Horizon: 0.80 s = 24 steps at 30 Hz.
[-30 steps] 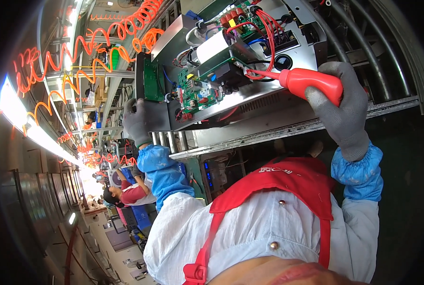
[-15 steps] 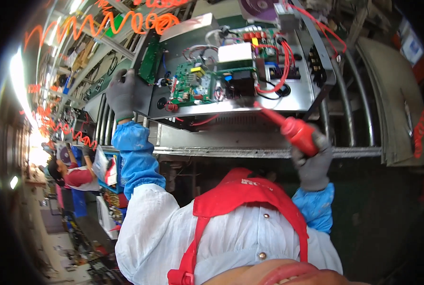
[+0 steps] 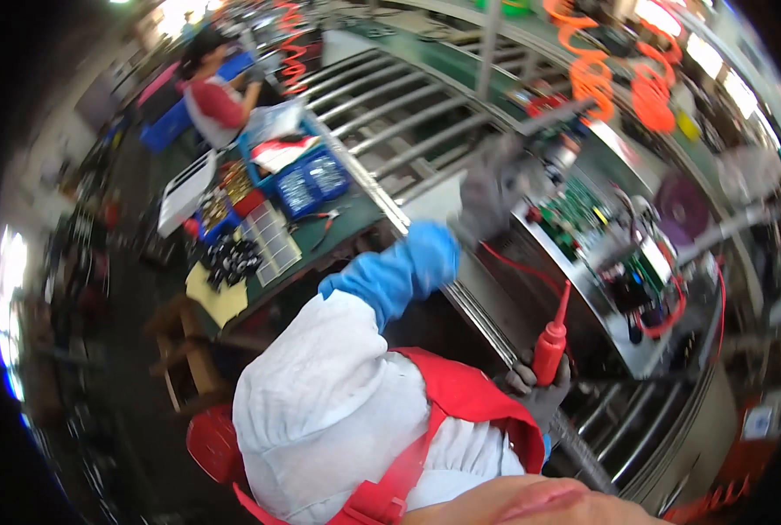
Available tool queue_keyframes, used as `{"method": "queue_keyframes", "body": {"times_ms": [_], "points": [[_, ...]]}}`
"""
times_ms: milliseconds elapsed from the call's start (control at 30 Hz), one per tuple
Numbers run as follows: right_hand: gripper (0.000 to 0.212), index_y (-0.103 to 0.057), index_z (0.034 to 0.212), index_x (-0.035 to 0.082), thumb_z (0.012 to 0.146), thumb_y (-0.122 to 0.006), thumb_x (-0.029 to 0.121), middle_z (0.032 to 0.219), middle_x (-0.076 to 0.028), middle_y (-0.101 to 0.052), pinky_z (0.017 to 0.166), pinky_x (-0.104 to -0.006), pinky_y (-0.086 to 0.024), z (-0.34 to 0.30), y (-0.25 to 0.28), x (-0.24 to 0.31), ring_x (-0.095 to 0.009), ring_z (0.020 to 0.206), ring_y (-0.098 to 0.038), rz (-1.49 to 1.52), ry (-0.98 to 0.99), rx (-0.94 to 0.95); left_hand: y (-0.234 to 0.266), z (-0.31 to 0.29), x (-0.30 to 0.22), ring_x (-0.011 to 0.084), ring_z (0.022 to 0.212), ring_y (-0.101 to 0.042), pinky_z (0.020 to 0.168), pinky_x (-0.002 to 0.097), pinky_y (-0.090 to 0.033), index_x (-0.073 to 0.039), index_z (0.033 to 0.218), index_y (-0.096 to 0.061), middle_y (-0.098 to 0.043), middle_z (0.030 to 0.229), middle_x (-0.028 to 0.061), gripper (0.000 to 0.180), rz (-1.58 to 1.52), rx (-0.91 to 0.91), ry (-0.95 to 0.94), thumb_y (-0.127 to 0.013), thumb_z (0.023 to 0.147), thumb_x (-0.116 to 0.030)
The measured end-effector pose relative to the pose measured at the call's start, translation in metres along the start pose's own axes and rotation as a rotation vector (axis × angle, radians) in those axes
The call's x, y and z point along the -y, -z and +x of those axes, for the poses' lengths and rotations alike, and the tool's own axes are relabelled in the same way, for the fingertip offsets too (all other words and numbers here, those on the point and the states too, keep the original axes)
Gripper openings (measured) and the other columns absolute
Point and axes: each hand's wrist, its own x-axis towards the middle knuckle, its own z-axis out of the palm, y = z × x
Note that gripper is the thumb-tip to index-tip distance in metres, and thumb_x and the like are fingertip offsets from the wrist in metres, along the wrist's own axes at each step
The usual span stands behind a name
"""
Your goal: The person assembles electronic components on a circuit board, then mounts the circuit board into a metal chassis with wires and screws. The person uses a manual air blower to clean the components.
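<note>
My right hand [image 3: 543, 398], in a grey glove, is closed around a red squeeze bottle [image 3: 549, 352] with a long thin nozzle pointing up. The bottle is in front of the near side of an open metal chassis [image 3: 574, 293]. Inside the chassis are a green circuit board [image 3: 574, 214], wiring and dark components. My left hand [image 3: 495, 188], also gloved in grey, is over the chassis's left end. Motion smears its fingers, and a dark blurred shape extends beyond them; I cannot make out whether it is held.
Metal rollers [image 3: 390, 114] run beyond the chassis. To the left, a green bench [image 3: 320, 249] carries blue bins [image 3: 311, 184] of small parts and a pile of black pieces [image 3: 230, 255]. Orange coiled hoses [image 3: 591, 79] hang above. Another person [image 3: 220, 96] sits at the far left.
The view has swung left, putting the chassis on the right. My left hand has left the chassis edge and is blurred above it. The red bottle has turned from tilted to nearly upright.
</note>
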Motion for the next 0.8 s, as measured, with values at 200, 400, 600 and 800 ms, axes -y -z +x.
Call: {"method": "queue_keyframes", "body": {"times_ms": [200,400,600,800], "points": [[0.051,-0.056,0.108,0.007,0.087,-0.053,0.054,0.079,-0.006,-0.055,0.043,-0.0224,-0.032,0.043,-0.006,-0.037,-0.011,0.049,-0.039,-0.13,-0.151,-0.018,0.11,-0.139,-0.078,0.0193,0.107,-0.055,0.094,0.0366,-0.045,-0.003,0.136,-0.041,-0.058,0.114,0.0105,0.063,-1.234,0.946,1.361,-0.069,0.085,-0.028],[0.047,-0.051,0.112,0.008,0.096,-0.041,0.051,0.073,-0.004,-0.051,0.041,-0.0233,-0.034,0.047,-0.019,-0.086,-0.012,0.049,-0.042,-0.509,-0.231,-0.038,0.151,-0.132,-0.072,0.0162,0.076,-0.06,0.068,0.0331,-0.053,-0.004,0.112,-0.054,-0.061,0.091,0.0057,0.041,-1.291,0.842,1.512,-0.072,0.08,-0.022],[0.05,-0.05,0.119,0.008,0.096,-0.04,0.051,0.078,-0.005,-0.054,0.043,-0.0216,-0.037,0.038,-0.004,-0.116,-0.011,0.052,-0.044,-0.674,-0.222,-0.104,0.184,-0.141,-0.07,0.0186,0.062,-0.061,0.059,0.032,-0.054,-0.004,0.103,-0.055,-0.062,0.085,0.0083,0.031,-1.245,0.809,1.652,-0.068,0.078,-0.018],[0.05,-0.05,0.12,0.009,0.096,-0.041,0.052,0.079,-0.005,-0.055,0.044,-0.0216,-0.039,0.031,-0.008,-0.133,-0.011,0.054,-0.046,-0.53,-0.262,-0.158,0.194,-0.156,-0.059,0.0168,0.055,-0.057,0.054,0.0321,-0.053,-0.004,0.1,-0.054,-0.059,0.08,0.0085,0.028,-1.336,0.837,1.698,-0.065,0.078,-0.017]]}}
